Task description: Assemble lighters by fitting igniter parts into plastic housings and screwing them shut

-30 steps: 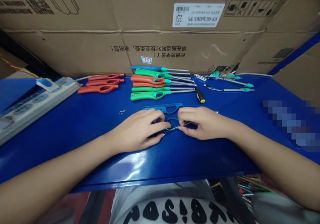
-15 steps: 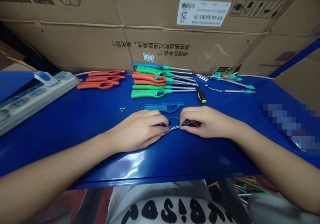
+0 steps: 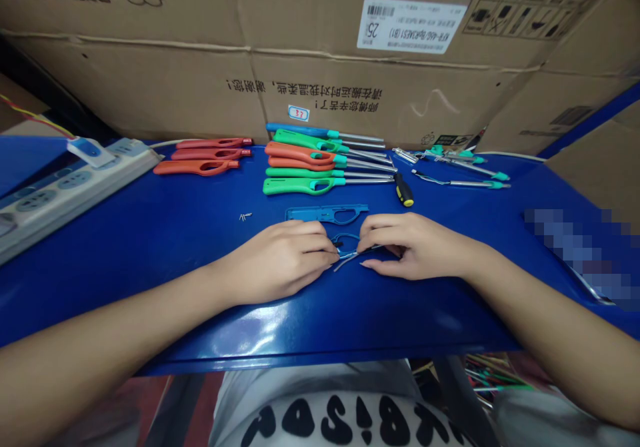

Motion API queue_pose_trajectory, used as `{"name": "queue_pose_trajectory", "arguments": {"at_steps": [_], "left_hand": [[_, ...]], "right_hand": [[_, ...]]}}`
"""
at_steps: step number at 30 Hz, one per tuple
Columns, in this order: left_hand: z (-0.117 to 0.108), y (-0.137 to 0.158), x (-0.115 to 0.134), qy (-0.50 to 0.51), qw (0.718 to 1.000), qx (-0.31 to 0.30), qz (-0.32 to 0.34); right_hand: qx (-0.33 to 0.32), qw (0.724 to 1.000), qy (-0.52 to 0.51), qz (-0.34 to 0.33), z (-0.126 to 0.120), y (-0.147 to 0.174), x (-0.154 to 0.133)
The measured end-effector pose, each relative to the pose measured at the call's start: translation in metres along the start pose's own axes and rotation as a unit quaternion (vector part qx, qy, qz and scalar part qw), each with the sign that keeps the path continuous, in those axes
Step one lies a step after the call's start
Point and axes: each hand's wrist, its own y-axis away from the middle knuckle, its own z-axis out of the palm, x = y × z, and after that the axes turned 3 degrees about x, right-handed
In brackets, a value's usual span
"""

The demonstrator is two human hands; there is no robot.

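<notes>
Between our hands, near the middle of the tabletop [image 3: 200, 330], lies an open blue handle half [image 3: 350, 236]. Our left hand [image 3: 293, 257] is closed on its left end; our right hand [image 3: 415, 247] has the thumb parted from the fingers, whose tips touch the piece. A thin strand [image 3: 342, 265] pokes out toward the near edge. We judge this one partway built: its matching blue shell [image 3: 323, 214] lies apart just beyond, and the loose screws [image 3: 245, 218] to the left look unused. Toward the far edge, the stacked lighters [image 3: 295, 186], metal rods fitted, look complete, while the orange-red handles [image 3: 187, 168] on their left have none. A screwdriver [image 3: 404, 192] and loose rod assemblies [image 3: 473, 183] lie on their right. The tabletop is glossy blue, with a power strip [image 3: 75, 184] along the left and printed cardboard [image 3: 190, 94] standing behind the far edge.
</notes>
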Motion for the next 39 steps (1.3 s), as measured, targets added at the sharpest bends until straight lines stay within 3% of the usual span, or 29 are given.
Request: {"name": "queue_pose_trajectory", "arguments": {"at_steps": [4,10,29,39], "left_hand": [[0.0003,0.0018,0.0003,-0.005,1.0,0.013,-0.011],[-0.0039,0.0006,0.0032,-0.037,0.999,-0.024,-0.011],[-0.0031,-0.0015,0.0035,-0.013,0.999,-0.027,-0.045],[-0.0038,-0.0018,0.0054,-0.031,0.999,-0.025,-0.037]], "right_hand": [[0.002,1.0,-0.016,0.007,0.0001,-0.0003,-0.003],[0.004,1.0,-0.017,0.005,0.0004,-0.0005,-0.0036],[0.016,1.0,0.0,-0.004,-0.0003,-0.0002,-0.0044],[-0.008,0.999,0.038,0.008,-0.0034,0.0017,-0.0077]]}}
